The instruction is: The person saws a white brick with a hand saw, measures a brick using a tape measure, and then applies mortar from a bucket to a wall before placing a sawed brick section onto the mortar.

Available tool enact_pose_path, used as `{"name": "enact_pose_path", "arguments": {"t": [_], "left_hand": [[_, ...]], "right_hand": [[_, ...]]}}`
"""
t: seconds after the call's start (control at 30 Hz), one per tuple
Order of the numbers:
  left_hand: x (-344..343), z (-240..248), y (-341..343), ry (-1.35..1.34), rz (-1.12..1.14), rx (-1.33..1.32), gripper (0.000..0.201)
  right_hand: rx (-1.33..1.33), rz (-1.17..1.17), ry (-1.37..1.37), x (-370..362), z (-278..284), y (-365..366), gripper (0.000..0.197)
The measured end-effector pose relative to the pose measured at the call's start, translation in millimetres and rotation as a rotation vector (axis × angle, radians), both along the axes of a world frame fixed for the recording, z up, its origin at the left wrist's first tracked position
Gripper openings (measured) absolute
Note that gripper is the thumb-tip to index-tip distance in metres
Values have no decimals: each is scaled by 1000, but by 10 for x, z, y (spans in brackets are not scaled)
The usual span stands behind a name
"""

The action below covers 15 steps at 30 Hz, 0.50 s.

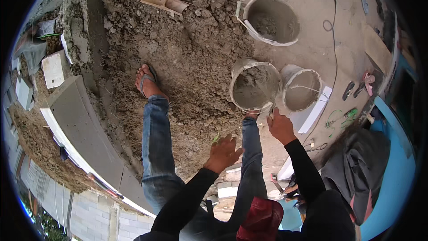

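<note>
My right hand point(281, 127) is closed around the handle of a trowel point(272, 105), at the near right rim of a mortar bucket point(232, 85). The trowel's blade reaches into the bucket and is hard to make out against the grey wet mortar point(254, 85). To the left and nearer, my left hand point(224, 154) hangs with its fingers spread, holding nothing, above the ground between my legs. Right beside the mortar bucket stands a smaller bucket point(289, 73) with greyish liquid in it and a thin wire handle across its top.
A larger bucket point(294, 29) with mortar inside stands farther off. Loose soil point(187, 53) lies under my sandalled foot point(149, 82). Left of me runs a low grey block wall point(89, 120). A white block point(315, 109), a black cable point(334, 49) and sandals point(348, 90) lie on the right.
</note>
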<state>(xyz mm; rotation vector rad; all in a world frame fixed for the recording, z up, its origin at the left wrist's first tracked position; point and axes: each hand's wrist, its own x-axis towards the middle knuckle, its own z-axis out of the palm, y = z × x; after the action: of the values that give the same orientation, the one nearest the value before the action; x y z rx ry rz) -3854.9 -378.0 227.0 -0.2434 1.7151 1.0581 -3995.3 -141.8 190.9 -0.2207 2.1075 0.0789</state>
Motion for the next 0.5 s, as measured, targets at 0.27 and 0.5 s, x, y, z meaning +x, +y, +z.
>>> {"name": "enact_pose_path", "arguments": {"t": [0.27,0.5], "left_hand": [[85,-235,478,91,-46,45,62],[309,-179,209,22,-42,-80,60]], "right_hand": [[176,304,387,231,-2780,937,43],[97,242,38,693,-1784,437,45]]}}
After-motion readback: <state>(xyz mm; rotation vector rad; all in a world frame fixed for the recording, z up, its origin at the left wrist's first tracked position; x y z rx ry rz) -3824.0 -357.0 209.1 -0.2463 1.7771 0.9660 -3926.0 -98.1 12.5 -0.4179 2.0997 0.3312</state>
